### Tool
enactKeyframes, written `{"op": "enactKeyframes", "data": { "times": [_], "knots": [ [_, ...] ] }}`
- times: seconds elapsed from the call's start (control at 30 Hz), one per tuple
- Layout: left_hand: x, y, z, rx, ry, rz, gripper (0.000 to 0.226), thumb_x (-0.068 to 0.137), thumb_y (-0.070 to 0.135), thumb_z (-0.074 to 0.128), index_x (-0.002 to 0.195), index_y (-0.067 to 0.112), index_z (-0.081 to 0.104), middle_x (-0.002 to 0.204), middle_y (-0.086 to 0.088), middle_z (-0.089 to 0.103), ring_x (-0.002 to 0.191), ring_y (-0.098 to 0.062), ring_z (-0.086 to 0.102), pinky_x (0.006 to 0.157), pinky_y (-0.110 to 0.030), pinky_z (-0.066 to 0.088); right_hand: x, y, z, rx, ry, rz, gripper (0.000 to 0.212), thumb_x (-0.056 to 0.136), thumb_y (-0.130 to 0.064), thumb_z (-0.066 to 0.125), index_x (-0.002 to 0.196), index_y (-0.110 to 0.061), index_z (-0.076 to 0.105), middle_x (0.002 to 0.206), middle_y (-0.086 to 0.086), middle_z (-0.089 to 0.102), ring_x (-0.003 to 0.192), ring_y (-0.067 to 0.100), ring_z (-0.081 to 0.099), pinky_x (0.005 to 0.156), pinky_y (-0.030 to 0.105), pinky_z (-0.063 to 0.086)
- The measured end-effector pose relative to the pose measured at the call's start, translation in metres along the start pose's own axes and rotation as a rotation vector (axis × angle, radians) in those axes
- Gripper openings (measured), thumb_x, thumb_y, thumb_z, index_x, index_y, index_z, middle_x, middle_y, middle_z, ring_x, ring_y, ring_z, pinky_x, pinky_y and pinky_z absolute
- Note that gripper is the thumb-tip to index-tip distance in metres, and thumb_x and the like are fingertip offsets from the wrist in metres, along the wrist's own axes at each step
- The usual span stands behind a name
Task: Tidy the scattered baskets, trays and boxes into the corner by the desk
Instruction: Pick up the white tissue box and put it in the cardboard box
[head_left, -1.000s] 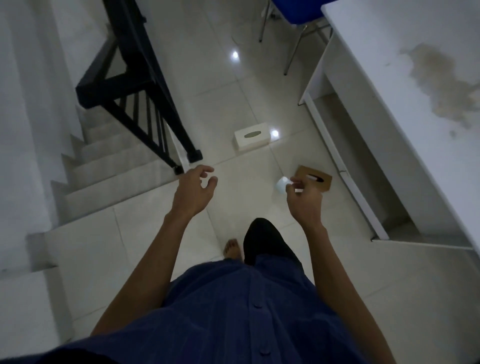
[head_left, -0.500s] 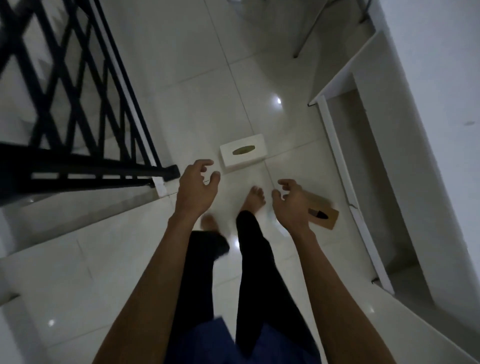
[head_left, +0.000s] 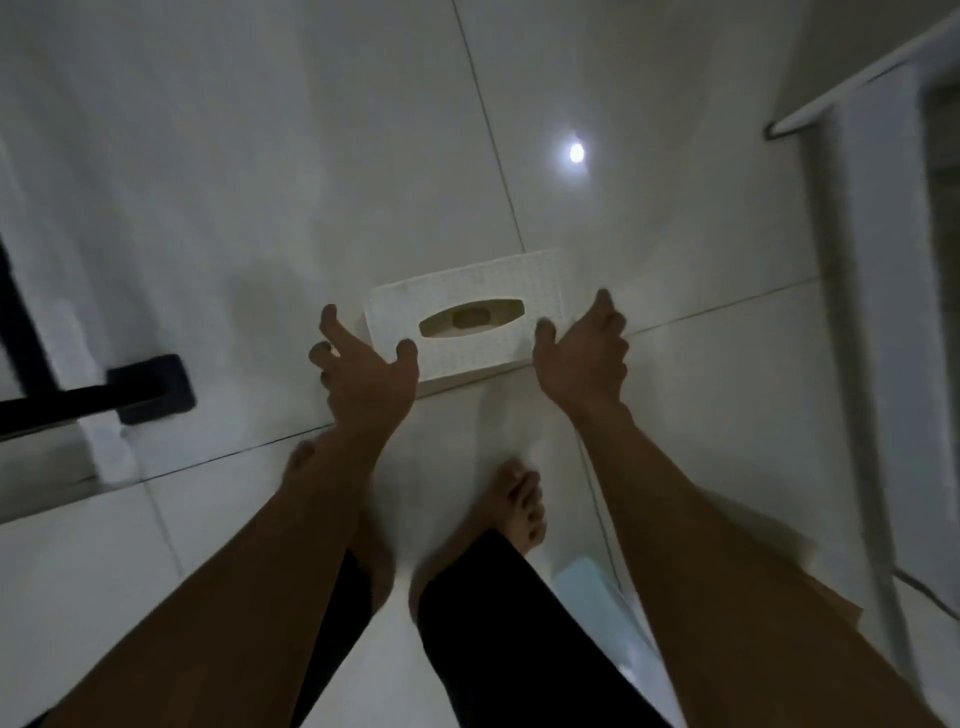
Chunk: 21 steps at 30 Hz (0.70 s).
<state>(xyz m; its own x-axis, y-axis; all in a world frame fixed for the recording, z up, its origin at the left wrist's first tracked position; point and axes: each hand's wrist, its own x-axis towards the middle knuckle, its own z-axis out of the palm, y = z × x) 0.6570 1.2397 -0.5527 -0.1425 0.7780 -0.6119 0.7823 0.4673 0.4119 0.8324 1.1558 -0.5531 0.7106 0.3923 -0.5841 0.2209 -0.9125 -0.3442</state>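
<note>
Your left hand (head_left: 363, 374) and right hand (head_left: 582, 358): fingers spread, gripping nothing. Box (head_left: 470, 340) lies between your fingertips on floor (head_left: 260, 156); contact unclear.

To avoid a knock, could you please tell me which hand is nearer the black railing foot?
Left. The left hand hovers right of the railing foot, apart from it, at the left end of the white box; the right hand is farther right, at its other end.
</note>
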Motion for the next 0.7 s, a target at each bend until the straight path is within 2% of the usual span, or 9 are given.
{"op": "enactKeyframes", "data": {
  "times": [0.1, 0.17, 0.23, 0.33, 0.43, 0.57, 0.7],
  "knots": [
    [0.032, -0.025, 0.041, -0.096, 0.025, -0.002, 0.090, 0.087, 0.045, 0.069, 0.155, 0.019, 0.016, 0.145, -0.018, 0.036, 0.127, -0.040, 0.047, 0.103, -0.052, 0.046, 0.039, 0.013, 0.038, 0.077, 0.083, -0.037, 0.071, 0.099, -0.043, 0.050, 0.155, -0.008, 0.023, 0.149, 0.018, 0.038, 0.127, 0.038, 0.047, 0.101, 0.048, 0.042],
    [0.039, -0.033, 0.054, -0.156, 0.043, 0.057, 0.082, 0.088, 0.045, 0.064, 0.153, 0.016, 0.024, 0.143, -0.015, 0.046, 0.127, -0.034, 0.050, 0.104, -0.048, 0.046, 0.047, 0.016, 0.053, 0.157, 0.112, -0.060, 0.055, 0.101, -0.038, 0.048, 0.144, -0.006, 0.038, 0.136, 0.018, 0.051, 0.119, 0.034, 0.054, 0.090, 0.033, 0.042],
    [0.035, -0.032, 0.055, -0.171, 0.072, 0.101, 0.074, 0.090, 0.039, 0.064, 0.151, 0.014, 0.030, 0.139, -0.012, 0.051, 0.126, -0.030, 0.052, 0.104, -0.043, 0.046, 0.042, 0.014, 0.056, 0.200, 0.115, -0.073, 0.044, 0.101, -0.033, 0.049, 0.133, -0.003, 0.046, 0.125, 0.017, 0.057, 0.111, 0.031, 0.057, 0.079, 0.024, 0.035],
    [0.008, -0.015, 0.032, -0.187, 0.118, 0.119, 0.071, 0.091, 0.035, 0.065, 0.150, 0.013, 0.034, 0.135, -0.013, 0.053, 0.123, -0.032, 0.053, 0.101, -0.041, 0.047, 0.015, 0.001, 0.034, 0.262, 0.099, -0.054, 0.046, 0.100, -0.035, 0.051, 0.132, -0.003, 0.045, 0.123, 0.015, 0.058, 0.109, 0.031, 0.059, 0.083, 0.027, 0.043],
    [-0.050, 0.019, -0.033, -0.207, 0.117, 0.124, 0.071, 0.091, 0.035, 0.065, 0.151, 0.012, 0.033, 0.137, -0.013, 0.053, 0.124, -0.031, 0.052, 0.097, -0.029, 0.039, -0.050, -0.029, -0.031, 0.295, 0.092, -0.062, 0.055, 0.097, -0.039, 0.054, 0.140, -0.006, 0.040, 0.129, 0.013, 0.055, 0.114, 0.029, 0.056, 0.095, 0.036, 0.048],
    [-0.179, 0.085, -0.170, -0.248, 0.124, 0.057, 0.074, 0.090, 0.041, 0.067, 0.151, 0.018, 0.034, 0.137, -0.006, 0.052, 0.121, -0.020, 0.053, 0.096, -0.025, 0.039, -0.180, -0.089, -0.168, 0.263, 0.066, -0.118, 0.069, 0.095, -0.038, 0.061, 0.146, 0.000, 0.034, 0.135, 0.017, 0.051, 0.121, 0.031, 0.051, 0.099, 0.035, 0.041],
    [-0.311, 0.136, -0.315, -0.318, 0.130, 0.088, 0.077, 0.085, 0.046, 0.072, 0.148, 0.021, 0.037, 0.131, -0.001, 0.049, 0.102, 0.003, 0.042, 0.078, 0.003, 0.032, -0.323, -0.154, -0.312, 0.234, 0.041, -0.165, 0.076, 0.091, -0.040, 0.066, 0.146, -0.002, 0.031, 0.136, 0.016, 0.049, 0.122, 0.032, 0.049, 0.098, 0.040, 0.043]
  ]
}}
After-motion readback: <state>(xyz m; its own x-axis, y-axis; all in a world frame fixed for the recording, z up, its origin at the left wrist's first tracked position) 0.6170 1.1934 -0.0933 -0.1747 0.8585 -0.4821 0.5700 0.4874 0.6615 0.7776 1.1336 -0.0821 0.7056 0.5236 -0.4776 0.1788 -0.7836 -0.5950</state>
